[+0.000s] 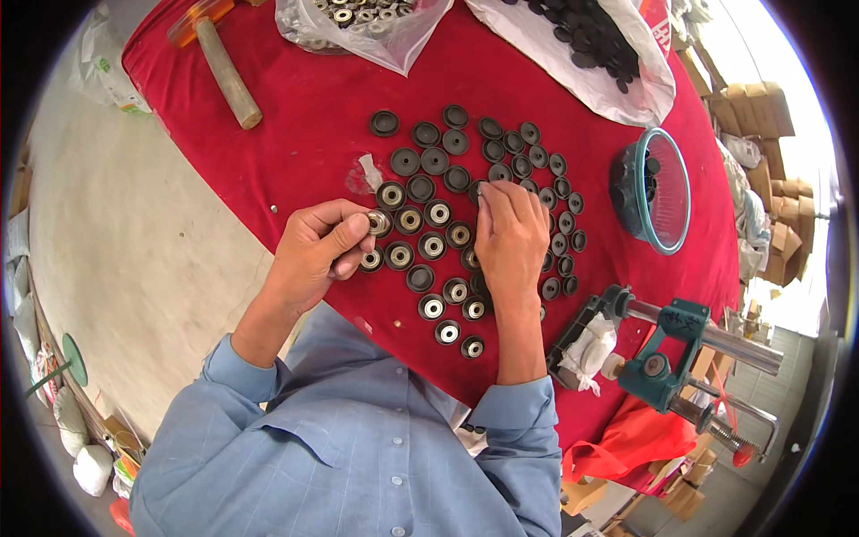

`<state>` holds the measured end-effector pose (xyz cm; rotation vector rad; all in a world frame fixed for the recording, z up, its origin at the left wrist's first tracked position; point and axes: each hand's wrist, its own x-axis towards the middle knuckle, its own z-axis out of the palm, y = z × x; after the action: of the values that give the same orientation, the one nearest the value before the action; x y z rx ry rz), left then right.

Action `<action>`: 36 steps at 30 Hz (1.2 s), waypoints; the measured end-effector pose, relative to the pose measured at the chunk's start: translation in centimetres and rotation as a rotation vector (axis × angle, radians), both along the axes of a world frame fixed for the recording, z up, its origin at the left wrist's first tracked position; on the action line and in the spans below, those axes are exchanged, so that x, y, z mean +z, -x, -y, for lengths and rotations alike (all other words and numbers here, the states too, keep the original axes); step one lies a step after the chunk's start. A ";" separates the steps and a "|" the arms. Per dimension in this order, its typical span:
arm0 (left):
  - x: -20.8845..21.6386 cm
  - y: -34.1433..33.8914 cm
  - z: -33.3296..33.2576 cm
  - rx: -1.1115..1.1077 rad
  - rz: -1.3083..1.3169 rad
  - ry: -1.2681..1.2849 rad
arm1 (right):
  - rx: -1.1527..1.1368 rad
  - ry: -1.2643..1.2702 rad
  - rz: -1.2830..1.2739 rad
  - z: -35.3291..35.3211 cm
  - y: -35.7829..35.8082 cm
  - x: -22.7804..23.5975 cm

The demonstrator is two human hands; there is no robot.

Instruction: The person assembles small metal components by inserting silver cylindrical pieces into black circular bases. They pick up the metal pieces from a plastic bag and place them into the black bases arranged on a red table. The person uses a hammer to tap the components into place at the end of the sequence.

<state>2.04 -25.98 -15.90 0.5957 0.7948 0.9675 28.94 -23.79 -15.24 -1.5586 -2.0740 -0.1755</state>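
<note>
At left hand [313, 242] — fingers [349, 231] pinch metal bearing [379, 223].

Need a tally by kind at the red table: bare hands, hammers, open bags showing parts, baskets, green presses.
Bare hands: 2 (left hand, right hand)
Wooden-handled hammer: 1
Open bags: 2 (clear bag, white bag)
Teal-rimmed basket: 1
Green press: 1
Total: 7

You have about thirteen bearing-filled black cups [431, 245] and roughly thirty bare cups [405, 161], some partly hidden. You also have one hammer [225, 73], one teal basket [630, 192], one green press [667, 358], one clear bag [404, 45] and one white sack [646, 102].
</note>
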 end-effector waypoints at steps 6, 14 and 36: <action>0.1 0.1 0.3 -0.001 -0.016 -0.009 | -0.016 0.026 0.097 1.4 0.7 -0.1; 0.8 -1.2 1.1 0.024 -0.227 -0.084 | -0.103 -0.001 0.236 2.5 1.9 0.4; 2.2 -8.4 5.7 -0.370 -0.342 -0.333 | -0.058 0.466 -1.253 14.8 -0.9 3.4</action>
<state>10.39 -31.70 -13.65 1.1769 0.7904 0.6643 29.84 -38.60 -11.87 -1.3591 -1.0657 1.0583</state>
